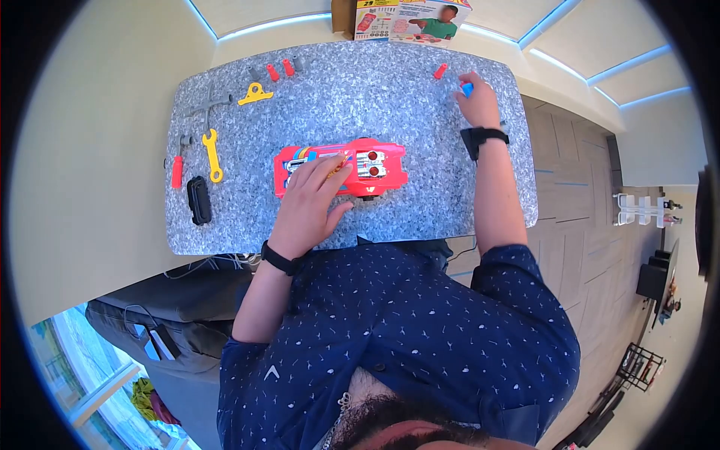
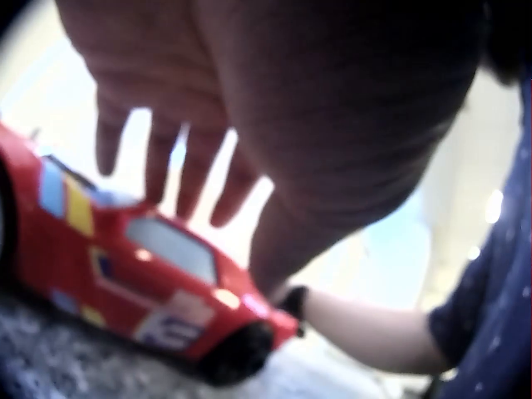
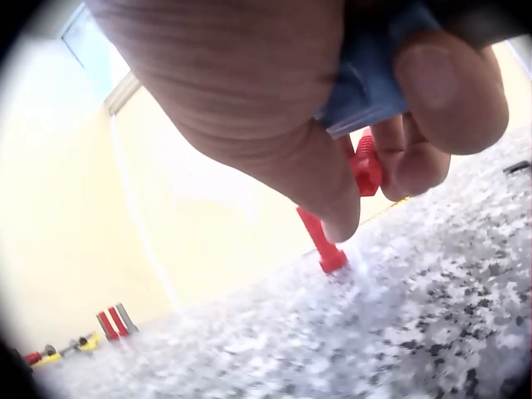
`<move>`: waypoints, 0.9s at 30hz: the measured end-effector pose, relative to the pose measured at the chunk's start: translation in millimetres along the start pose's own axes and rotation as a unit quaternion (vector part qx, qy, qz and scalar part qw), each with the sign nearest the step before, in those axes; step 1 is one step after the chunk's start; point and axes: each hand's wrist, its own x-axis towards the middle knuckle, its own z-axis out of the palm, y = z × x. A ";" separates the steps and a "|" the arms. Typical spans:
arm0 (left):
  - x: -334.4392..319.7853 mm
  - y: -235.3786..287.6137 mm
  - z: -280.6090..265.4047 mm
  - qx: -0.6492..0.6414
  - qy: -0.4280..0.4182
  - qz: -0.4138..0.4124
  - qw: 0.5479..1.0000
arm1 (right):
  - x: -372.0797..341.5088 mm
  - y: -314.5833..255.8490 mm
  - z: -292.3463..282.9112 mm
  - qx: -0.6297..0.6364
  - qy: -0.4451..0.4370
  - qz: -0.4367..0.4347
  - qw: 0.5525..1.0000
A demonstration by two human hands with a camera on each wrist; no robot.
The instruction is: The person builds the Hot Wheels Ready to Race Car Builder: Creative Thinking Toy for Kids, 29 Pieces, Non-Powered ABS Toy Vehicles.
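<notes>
A red toy car with a silver engine and blue and yellow stripes stands on the speckled grey table. My left hand rests over its top with the fingers fairly straight; the left wrist view shows the car's side under them. At the far right, my right hand curls its fingers around a small blue piece, mostly hidden in the palm. A threaded red toy bolt shows between those fingers. Just beyond them, another red bolt stands on the table.
Along the table's left side lie a yellow wrench, a grey cross-shaped tool, a red-handled screwdriver and a black part. Near the back are a yellow piece and several red and grey bolts. A printed box stands behind.
</notes>
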 end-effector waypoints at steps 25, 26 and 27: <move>58.0 -12.2 40.8 -0.247 0.075 -0.002 0.966 | -75.9 -87.7 1.9 0.193 -0.072 -0.039 0.978; 57.4 -12.5 41.7 -0.238 0.072 0.001 0.969 | -64.7 -74.1 4.3 0.103 -0.040 -0.050 0.993; 56.9 -12.3 42.6 -0.228 0.070 0.006 0.971 | -56.0 -60.2 13.8 0.081 -0.037 -0.048 0.995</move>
